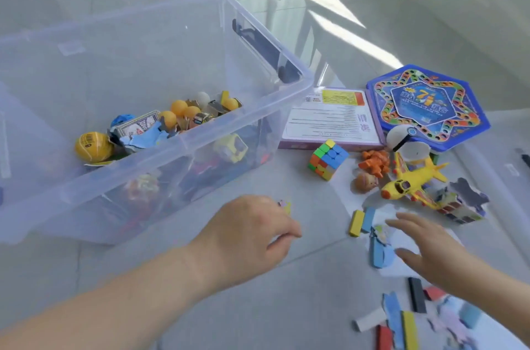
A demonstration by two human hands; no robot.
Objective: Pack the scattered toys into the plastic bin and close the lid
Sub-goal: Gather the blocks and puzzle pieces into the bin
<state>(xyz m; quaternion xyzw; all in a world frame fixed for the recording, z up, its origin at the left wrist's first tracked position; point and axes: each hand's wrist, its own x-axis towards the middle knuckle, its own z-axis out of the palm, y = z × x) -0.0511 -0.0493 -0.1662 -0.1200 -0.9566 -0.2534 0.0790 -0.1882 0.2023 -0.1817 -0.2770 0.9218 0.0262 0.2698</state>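
Toys lie loose on the glossy floor to the right of the bin, nearest of all a jumble of domino blocks (416, 294) and flat blue puzzle pieces (393, 318). These look light and stiff. The blocks should pinch easily by their long sides, but the thin card pieces lie flush on slick tile and probably need an edge slid up first. The left hand (252, 235) is curled, apparently pinching a small pink-and-yellow piece (284, 206), though blur hides the contact. The right hand (430, 249) is spread with straight fingers, holding nothing, just over more card pieces (378, 249) beside a yellow block (356, 223). Beyond sit a yellow toy plane (407, 183), likely hollow plastic and best taken by the body, not the wings, an orange figure (374, 161) and a colour cube (328, 159). Behind them are a purple box (329, 120) and a hexagonal game board (430, 106), broad and flat, so better gripped at the edges. The clear plastic bin (286, 108) stands open on the left, already holding orange balls (179, 107) and other toys, and I cannot pick out its lid.
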